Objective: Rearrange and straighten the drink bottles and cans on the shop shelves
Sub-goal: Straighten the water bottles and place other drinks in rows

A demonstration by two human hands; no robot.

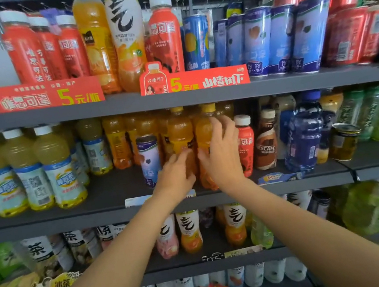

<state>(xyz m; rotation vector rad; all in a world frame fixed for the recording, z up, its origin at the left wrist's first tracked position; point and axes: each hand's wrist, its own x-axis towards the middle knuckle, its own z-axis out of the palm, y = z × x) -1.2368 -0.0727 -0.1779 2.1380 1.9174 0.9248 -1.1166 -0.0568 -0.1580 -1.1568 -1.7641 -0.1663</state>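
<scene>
Evidently squaring the row, both hands reach to the middle shelf (292,184): the left hand (176,173) and right hand (219,148), fingers spread and uncurled, press two orange juice bottles (181,134) near its front edge, steadying them upright together.

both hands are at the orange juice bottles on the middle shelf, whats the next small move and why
Probably close the left hand and right hand on the two front orange plastic juice bottles and slide them together, since the fingers only rest on them, spread.
</scene>
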